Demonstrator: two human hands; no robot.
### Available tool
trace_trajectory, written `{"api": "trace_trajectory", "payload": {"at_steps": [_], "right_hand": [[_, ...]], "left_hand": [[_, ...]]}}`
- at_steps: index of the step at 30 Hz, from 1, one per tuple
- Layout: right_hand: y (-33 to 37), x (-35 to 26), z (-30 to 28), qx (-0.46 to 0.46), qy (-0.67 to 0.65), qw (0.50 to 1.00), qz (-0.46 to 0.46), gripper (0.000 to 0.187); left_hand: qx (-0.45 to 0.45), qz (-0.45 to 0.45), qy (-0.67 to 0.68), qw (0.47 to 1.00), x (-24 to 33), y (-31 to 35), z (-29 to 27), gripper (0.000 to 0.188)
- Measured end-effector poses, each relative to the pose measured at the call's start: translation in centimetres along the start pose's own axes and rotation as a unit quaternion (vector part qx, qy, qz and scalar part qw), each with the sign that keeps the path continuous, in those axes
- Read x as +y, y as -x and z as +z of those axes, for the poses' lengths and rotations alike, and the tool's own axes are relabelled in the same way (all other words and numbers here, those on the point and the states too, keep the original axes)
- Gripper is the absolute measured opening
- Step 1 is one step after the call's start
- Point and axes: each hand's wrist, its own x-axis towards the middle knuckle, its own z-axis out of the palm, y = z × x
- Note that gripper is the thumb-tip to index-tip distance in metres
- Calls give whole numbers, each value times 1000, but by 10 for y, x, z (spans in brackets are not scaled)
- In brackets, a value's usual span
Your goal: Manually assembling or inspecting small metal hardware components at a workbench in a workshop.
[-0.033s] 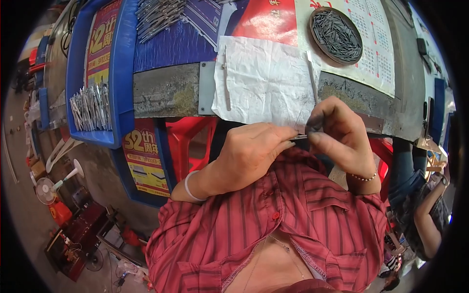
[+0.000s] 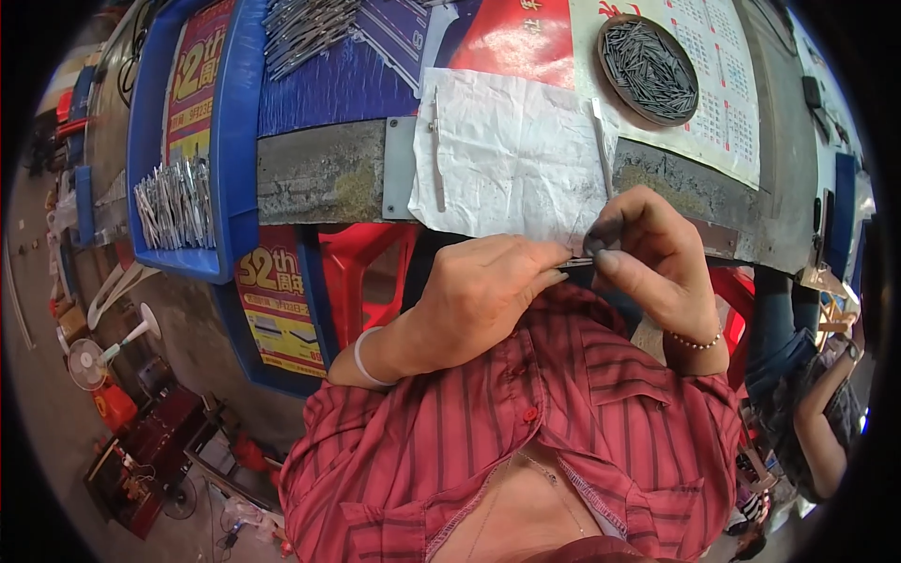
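My left hand (image 2: pixel 488 296) is closed, its thumb and fingers pinched on a thin metal piece (image 2: pixel 579 262) that shows only as a narrow strip. Close by, the thumb and darkened fingertips of my right hand (image 2: pixel 657 272) come together at the other end of that strip; what lies between them is too small to make out. Both hands are just in front of the bench edge, below a creased white paper sheet (image 2: pixel 511 159). Lying on the sheet's left side is a slim metal rod (image 2: pixel 437 155). A flat, pale-ended metal strip (image 2: pixel 602 145) lies along its right edge.
A round dish (image 2: pixel 648 70) of dark metal pins stands at the back right on a calendar sheet (image 2: pixel 727 103). Slender metal pieces (image 2: pixel 310 33) are heaped at the back left. More (image 2: pixel 175 206) fill a blue tray (image 2: pixel 239 141). A red stool (image 2: pixel 361 281) sits under the bench.
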Motion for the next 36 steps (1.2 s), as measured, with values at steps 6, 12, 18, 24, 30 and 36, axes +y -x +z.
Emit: {"api": "trace_trajectory", "payload": {"at_steps": [6,12,18,24,30,36], "right_hand": [[0,15,-5,10,147,987,-68,8],[-1,17,2,34,199,976,-81,9],[-2,19,6,26,206,974,-88,9],[-4,20,7,21,179,982,-54,11],[-11,22,3,20,152,987,-46,12],[-19,16,17,29,99,995,1,10]], "left_hand": [[17,5,-73,997,1,3,-3,22],[26,16,-109,994,3,5,-2,27],[41,33,-146,988,4,8,-1,30],[46,43,-180,982,5,8,-1,29],[43,41,-188,980,1,2,-4,28],[31,8,-191,981,3,5,-20,24]]}}
